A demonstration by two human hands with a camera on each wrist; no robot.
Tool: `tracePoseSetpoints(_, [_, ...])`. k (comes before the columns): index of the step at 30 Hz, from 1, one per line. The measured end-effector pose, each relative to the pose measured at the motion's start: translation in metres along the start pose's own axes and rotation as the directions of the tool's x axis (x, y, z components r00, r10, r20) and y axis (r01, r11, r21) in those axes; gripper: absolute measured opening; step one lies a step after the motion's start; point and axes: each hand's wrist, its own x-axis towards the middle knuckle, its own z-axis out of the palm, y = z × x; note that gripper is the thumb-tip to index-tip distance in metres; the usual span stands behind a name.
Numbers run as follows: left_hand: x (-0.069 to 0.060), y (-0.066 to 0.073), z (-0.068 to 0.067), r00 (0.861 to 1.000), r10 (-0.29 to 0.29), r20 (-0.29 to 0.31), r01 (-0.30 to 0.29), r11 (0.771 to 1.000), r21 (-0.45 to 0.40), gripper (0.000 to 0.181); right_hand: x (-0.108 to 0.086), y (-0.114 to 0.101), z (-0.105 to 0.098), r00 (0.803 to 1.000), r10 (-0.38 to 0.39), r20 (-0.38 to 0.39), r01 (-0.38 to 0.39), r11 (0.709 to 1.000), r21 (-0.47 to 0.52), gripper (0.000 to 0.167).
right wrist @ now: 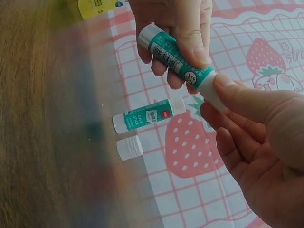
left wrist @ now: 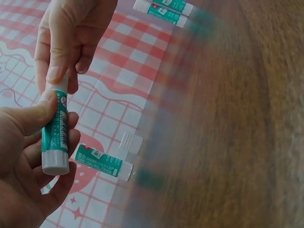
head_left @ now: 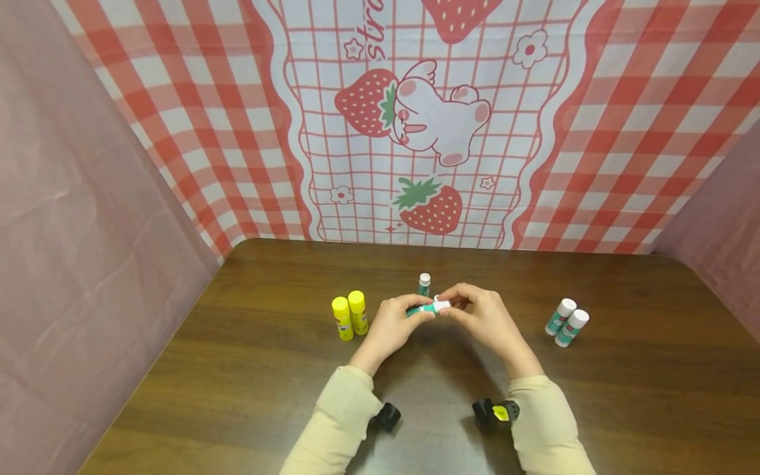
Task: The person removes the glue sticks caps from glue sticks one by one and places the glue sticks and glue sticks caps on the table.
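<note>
My left hand grips the green body of a glue stick, thumb on one side and fingers on the other. At the stick's white end, my right hand pinches with thumb and fingers, as the right wrist view shows. Whether that white part is a cap or the bare glue end cannot be told. Just beyond both hands, another green glue stick stands upright on the table. Beside it sits a loose white cap, mostly hidden behind the fingers in the head view.
Two yellow glue sticks stand side by side left of the hands. Two green glue sticks with white caps stand together on the right. The brown wooden table ends at a strawberry-patterned cloth behind and a pink cloth at the left.
</note>
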Motion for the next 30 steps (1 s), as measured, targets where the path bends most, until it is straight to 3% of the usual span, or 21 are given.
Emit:
tracePoseSetpoints(12, [0.0007,0.0013,-0.0004,1.0,0.018,-0.005,-0.018,1.0,0.006,0.029,-0.0002,0.0054,-0.001,1.0,0.029,0.003,-0.029,0.997,0.068,0.016])
tracePoseSetpoints(21, [-0.0031,0.0021,-0.0009,0.993,0.064,-0.103,-0.06,0.997,0.041,0.028,-0.0025,0.0006,0.0065,0.999,0.05,-0.019,-0.048,0.99,0.129,0.023])
tracePoseSetpoints(30, [-0.0032,0.0036,-0.0027,0.984,0.095,-0.151,-0.086,0.994,0.062,0.025,-0.0001,0.0003,0.0069,0.992,0.122,0.012,-0.123,0.984,0.13,0.027])
